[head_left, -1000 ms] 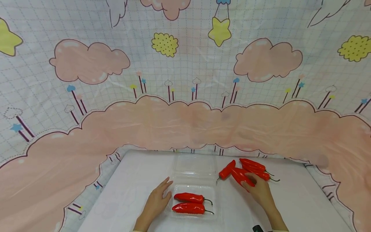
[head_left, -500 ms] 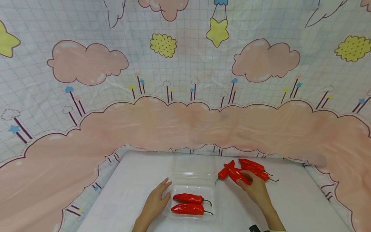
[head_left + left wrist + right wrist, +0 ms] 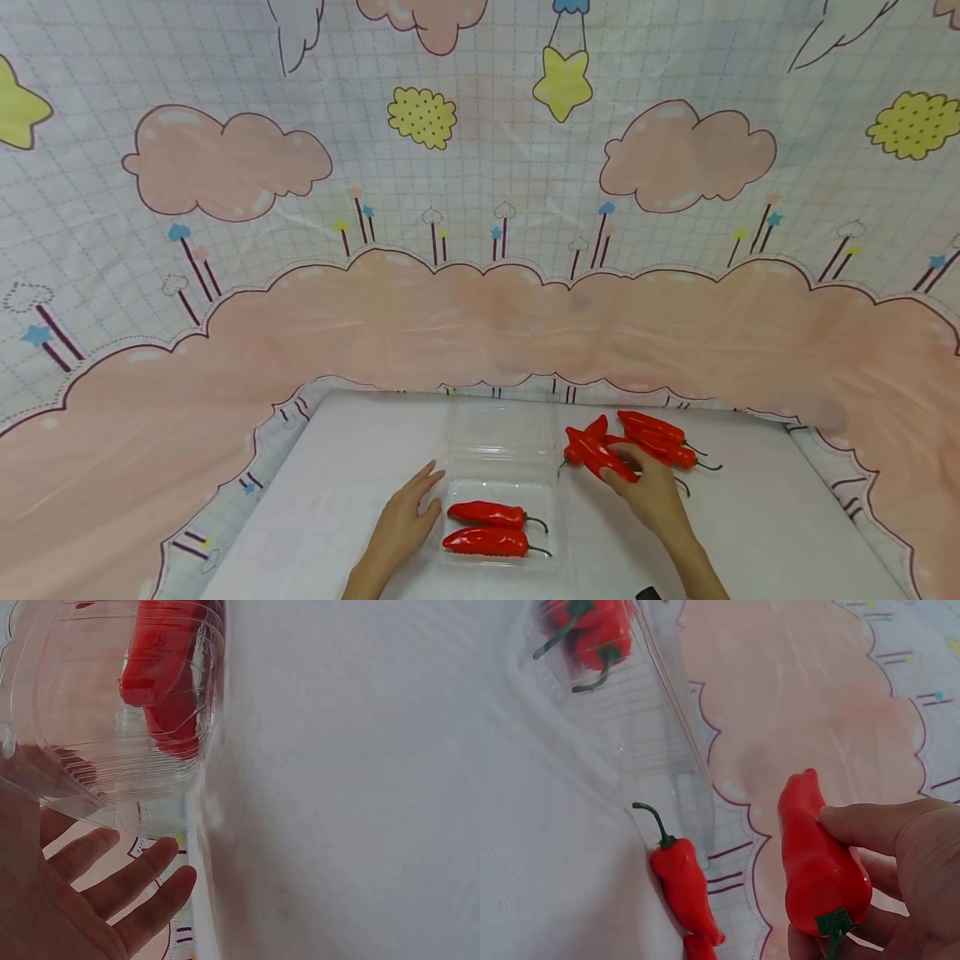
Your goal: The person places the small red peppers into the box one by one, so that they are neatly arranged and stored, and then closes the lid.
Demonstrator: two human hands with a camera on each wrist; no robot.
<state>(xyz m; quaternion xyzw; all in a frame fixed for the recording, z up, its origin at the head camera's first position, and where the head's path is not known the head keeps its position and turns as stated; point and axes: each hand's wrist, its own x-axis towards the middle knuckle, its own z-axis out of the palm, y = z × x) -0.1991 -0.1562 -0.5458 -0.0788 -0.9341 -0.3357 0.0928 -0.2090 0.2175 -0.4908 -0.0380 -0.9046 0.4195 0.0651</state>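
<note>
My right hand (image 3: 648,492) pinches a red chili pepper (image 3: 596,457) between thumb and fingers. In the right wrist view, its green stem end faces the camera and it appears lifted off the table. Behind it in the head view, a second red pepper (image 3: 597,427) is partly covered. Two red peppers (image 3: 487,512) lie side by side in the base of a clear plastic clamshell box (image 3: 501,490), stems to the right. At the box's left side is my left hand (image 3: 401,517), fingers loosely extended; the left wrist view shows the fingers (image 3: 154,907) alongside the clear wall, holding nothing.
The box's clear lid (image 3: 502,429) lies folded open toward the back. More red peppers (image 3: 652,427) lie at the back right of the white table (image 3: 337,467). A patterned cloth (image 3: 480,325) hangs behind. A dark object (image 3: 648,593) shows at the bottom edge.
My right hand has shifted left with its pepper, which now overlaps the neighbouring pepper in the head view. The left hand and the box stay put.
</note>
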